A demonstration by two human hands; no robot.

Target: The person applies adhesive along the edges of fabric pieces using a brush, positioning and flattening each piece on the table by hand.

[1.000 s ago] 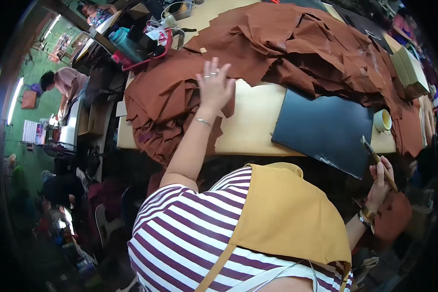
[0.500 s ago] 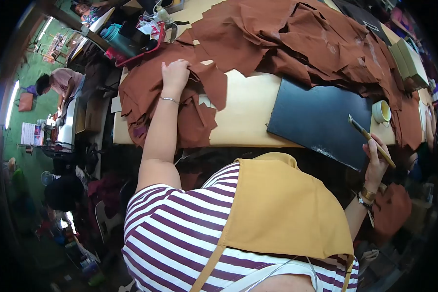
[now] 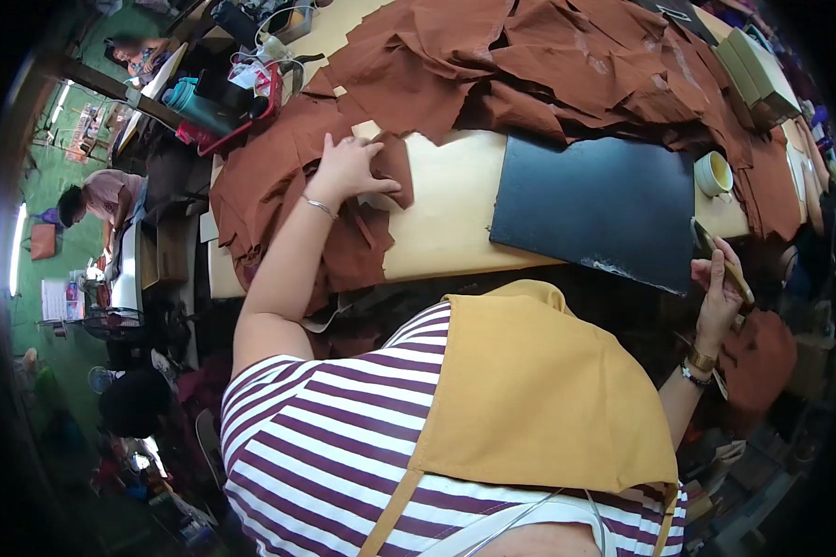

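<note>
Pale surface [image 3: 446,223] bears black board [image 3: 593,213] | left of board: left hand [image 3: 351,169], grip apart, at brown pieces [image 3: 279,176] | right of board: right hand [image 3: 715,295], grip clamped on brush [image 3: 736,275]; cup [image 3: 712,174] | far left: green floor [image 3: 62,264]

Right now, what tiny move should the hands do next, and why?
Probably gently close the left hand on the brown piece: its fingers and thumb are spread over it, while the right hand holds a brush.

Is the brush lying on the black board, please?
No, the right hand is holding the brush, just beyond the right edge of the black board.
</note>
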